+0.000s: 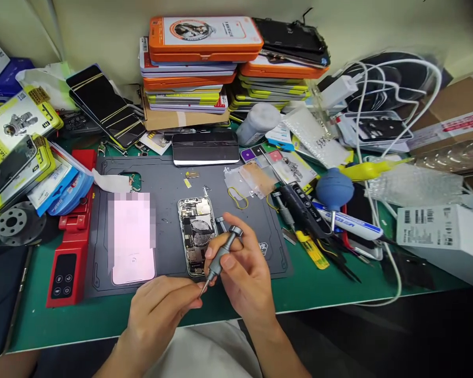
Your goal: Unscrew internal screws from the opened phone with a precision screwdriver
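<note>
My right hand (pixel 246 268) is closed around a grey precision screwdriver (pixel 221 261), held tilted with its round cap up and its thin shaft pointing down to the left. Behind those fingers another grey, knob-like piece (pixel 220 222) shows in part; whether it is gripped is unclear. My left hand (pixel 157 310) is pinched at the screwdriver's tip, and anything small between its fingertips is hidden. Just beyond both hands lies an opened smartphone (pixel 193 215) with its inner parts exposed, partly covered by my right hand. A pink phone (pixel 132 247) rests left of it on the dark work mat (pixel 167 252).
A red device with buttons (pixel 65 273) borders the mat's left side. Right of it lie a black pen-shaped tool (pixel 305 210), tweezers (pixel 342 262) and a blue air blower (pixel 334 189). Boxes (pixel 205 39) are stacked at the back. White cables (pixel 398 79) loop at right.
</note>
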`<state>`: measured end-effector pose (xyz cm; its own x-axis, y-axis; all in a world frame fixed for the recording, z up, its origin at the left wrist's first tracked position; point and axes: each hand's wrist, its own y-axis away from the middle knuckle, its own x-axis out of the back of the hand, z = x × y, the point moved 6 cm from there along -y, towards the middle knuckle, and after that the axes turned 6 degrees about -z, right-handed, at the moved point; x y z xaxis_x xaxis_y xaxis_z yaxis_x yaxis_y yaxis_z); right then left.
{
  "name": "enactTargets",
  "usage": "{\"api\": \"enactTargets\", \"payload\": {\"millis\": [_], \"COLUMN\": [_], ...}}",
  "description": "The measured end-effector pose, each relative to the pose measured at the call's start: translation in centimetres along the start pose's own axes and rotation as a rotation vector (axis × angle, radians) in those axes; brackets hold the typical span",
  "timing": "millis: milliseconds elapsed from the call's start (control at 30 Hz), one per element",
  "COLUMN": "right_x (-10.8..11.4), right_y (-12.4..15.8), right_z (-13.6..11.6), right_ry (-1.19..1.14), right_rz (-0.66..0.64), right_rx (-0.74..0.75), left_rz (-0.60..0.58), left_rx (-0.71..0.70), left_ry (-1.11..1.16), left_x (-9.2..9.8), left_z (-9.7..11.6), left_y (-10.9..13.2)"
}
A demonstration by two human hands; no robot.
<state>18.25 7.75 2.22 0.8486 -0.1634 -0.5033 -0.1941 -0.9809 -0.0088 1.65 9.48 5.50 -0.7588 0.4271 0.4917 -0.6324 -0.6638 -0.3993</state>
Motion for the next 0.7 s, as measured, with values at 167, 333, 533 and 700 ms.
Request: {"api": "enactTargets", "payload": {"millis": [167,333,533,700], "right_x": [0.1,0.7,-1.0,-1.2], "right_y": [0.0,1.6,1.7,0.8], "right_z": [-0.5,-4.6,-4.3,-3.1], "right_ry": [0.085,0.787,1.163,1.157], "right_rz": [0.029,0.274,0.038,0.011], "right_rx": [0.042,0.6,0.875,0.774], "left_rz": [-0.021,0.007,0.07,0.108], "left_rx": [0.028,-0.036,0.05,0.16], "left_ry": [-0.077,-0.337,-0.614,-0.744], "left_x": [-0.1,-0.9,-1.3,-1.2], "left_z": [-0.1,0.6,0.7,0.4], "left_y": [0.0,0.4,-0.2,-0.6]}}
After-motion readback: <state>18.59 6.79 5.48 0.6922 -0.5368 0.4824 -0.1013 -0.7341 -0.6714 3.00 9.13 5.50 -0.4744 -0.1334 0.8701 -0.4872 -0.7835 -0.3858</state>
